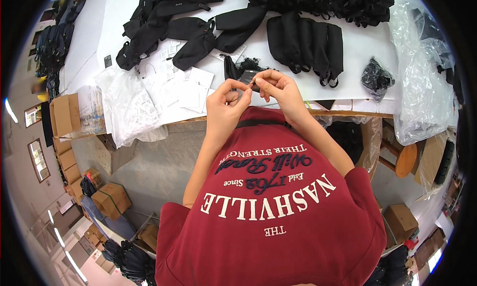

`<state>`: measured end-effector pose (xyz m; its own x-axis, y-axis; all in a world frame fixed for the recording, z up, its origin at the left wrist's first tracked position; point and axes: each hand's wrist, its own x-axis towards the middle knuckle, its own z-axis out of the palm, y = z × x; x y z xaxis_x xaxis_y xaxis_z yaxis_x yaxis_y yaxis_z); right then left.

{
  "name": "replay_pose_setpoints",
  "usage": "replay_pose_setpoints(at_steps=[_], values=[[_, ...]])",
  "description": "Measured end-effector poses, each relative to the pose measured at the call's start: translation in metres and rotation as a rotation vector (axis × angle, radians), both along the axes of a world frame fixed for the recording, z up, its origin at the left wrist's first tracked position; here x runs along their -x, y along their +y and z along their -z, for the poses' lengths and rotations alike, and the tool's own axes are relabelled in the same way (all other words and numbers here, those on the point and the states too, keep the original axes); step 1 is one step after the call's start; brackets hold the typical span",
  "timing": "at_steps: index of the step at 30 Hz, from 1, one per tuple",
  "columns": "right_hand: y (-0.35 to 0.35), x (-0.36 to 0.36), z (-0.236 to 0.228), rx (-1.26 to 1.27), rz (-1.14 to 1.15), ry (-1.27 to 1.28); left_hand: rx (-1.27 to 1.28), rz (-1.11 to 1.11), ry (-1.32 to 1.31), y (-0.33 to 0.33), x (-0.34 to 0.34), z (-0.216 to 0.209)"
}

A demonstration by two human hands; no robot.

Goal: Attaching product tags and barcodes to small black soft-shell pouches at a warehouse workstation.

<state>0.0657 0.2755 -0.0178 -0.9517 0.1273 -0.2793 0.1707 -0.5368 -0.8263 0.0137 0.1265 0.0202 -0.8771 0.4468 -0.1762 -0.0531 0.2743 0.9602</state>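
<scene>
Both hands (226,106) (282,91) seemingly pinch a half-hidden piece (252,83).

Held piece (252,84): too small to tell material. Pouches (305,42): matt cloth, creased. Wrap (417,97): clear plastic, glossy, crinkled. Slips (194,89): paper, matt. Tabletop (89,62): smooth. Shirt (283,241): matt cloth. Stool (406,160): smooth wood. Box (110,201): cardboard, matt.

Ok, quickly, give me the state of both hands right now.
Left hand: closed in a pinch; what it holds is too small to tell.
Right hand: also pinched closed, close by the left; its hold cannot be made out.
</scene>
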Motion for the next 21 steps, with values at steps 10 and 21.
replay_pose_setpoints(at_steps=[10,21], values=[[0.0012,-0.0018,0.0026,0.094,-0.049,-0.024,-0.025,-0.018,0.007,-0.0006,-0.0032,0.0008],[-0.0025,-0.0061,0.0047,-0.09,-0.027,0.027,0.007,-0.001,0.018,-0.0002,-0.0068,0.0013]])
